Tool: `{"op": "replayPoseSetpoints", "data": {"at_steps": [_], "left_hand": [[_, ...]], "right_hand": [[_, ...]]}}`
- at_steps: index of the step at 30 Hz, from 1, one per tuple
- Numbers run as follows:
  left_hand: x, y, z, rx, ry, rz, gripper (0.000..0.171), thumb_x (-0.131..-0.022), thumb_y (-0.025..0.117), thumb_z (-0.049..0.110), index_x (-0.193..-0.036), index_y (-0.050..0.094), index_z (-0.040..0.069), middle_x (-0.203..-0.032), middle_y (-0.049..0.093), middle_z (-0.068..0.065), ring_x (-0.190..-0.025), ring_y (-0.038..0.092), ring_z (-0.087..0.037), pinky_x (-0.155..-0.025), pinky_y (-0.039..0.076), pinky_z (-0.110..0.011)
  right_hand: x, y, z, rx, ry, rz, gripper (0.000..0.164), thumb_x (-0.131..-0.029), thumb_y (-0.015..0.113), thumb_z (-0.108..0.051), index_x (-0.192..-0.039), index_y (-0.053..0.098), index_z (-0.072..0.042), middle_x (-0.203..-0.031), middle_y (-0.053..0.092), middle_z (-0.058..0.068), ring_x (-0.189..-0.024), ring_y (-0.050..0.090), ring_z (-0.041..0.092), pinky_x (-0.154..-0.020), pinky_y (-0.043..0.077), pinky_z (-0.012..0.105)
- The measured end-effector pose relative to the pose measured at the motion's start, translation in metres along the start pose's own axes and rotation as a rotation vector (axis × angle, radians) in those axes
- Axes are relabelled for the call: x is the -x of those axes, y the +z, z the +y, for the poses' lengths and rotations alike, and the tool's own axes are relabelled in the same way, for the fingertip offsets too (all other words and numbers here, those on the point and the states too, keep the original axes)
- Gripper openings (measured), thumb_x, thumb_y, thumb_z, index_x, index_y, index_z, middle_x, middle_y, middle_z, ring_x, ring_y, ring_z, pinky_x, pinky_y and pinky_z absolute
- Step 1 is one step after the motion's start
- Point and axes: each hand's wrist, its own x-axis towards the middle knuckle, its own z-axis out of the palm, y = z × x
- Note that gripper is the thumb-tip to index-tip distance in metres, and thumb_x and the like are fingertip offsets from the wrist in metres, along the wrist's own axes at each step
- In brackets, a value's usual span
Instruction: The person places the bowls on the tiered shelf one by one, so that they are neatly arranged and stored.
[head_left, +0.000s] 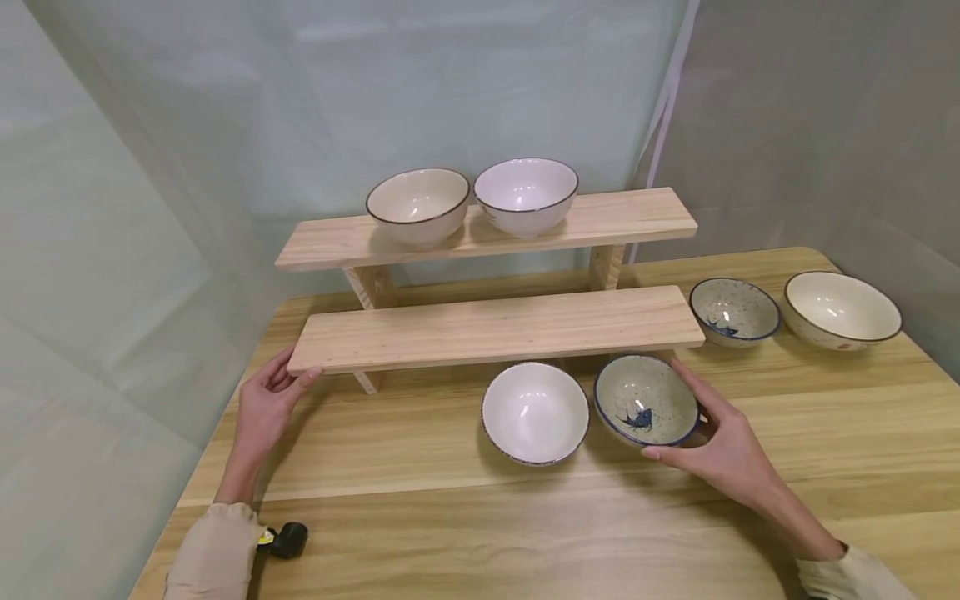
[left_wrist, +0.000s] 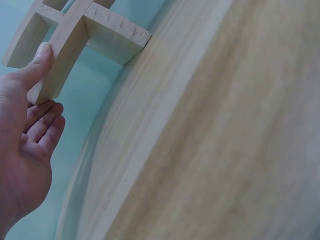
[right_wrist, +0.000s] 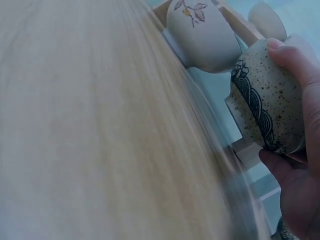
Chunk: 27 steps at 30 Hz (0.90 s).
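Observation:
My left hand [head_left: 264, 408] holds the left end of the lower board of a two-step wooden shelf [head_left: 495, 327], thumb on the board's edge and fingers at its end. In my right hand [head_left: 731, 454] is a speckled grey bowl [head_left: 647, 400] with a blue rim and a blue fish inside. The thumb lies at its near rim, the fingers round its right side. Seen from the right wrist, dark wave patterns mark the outside of this bowl, and background shows between its foot and the table. Close to its left, a white bowl [head_left: 536, 413] with a dark rim stands on the table.
On the upper board sit a cream bowl [head_left: 418, 205] and a white bowl [head_left: 527, 193], side by side. Right of the shelf are a smaller speckled bowl [head_left: 735, 312] and a wide cream bowl [head_left: 843, 308]. Pale curtains [head_left: 480, 83] hang behind the wooden table [head_left: 420, 533].

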Motion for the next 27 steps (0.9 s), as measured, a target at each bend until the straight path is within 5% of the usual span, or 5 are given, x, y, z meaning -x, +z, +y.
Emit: {"op": "replayPoseSetpoints", "data": {"at_steps": [9, 27], "left_hand": [[0.0, 0.0, -0.001, 0.005, -0.008, 0.012, 0.069, -0.099, 0.074, 0.019, -0.156, 0.04, -0.003, -0.149, 0.048, -0.031, -0.118, 0.058, 0.003, -0.087, 0.048, -0.008], [0.0, 0.001, -0.001, 0.017, 0.01, 0.015, 0.068, -0.1, 0.073, 0.019, -0.155, 0.041, -0.004, -0.147, 0.048, -0.032, -0.114, 0.059, 0.005, -0.086, 0.049, -0.01]], "right_hand": [[-0.007, -0.006, -0.009, -0.08, -0.05, 0.005, 0.114, -0.07, 0.095, 0.003, -0.164, 0.032, -0.013, -0.155, 0.042, 0.024, -0.121, 0.053, 0.001, -0.094, 0.047, 0.012], [-0.028, -0.02, -0.023, -0.129, -0.114, 0.04, 0.112, -0.069, 0.087, 0.018, -0.163, 0.033, -0.007, -0.158, 0.036, 0.023, -0.117, 0.056, 0.005, -0.092, 0.049, 0.012]]}}
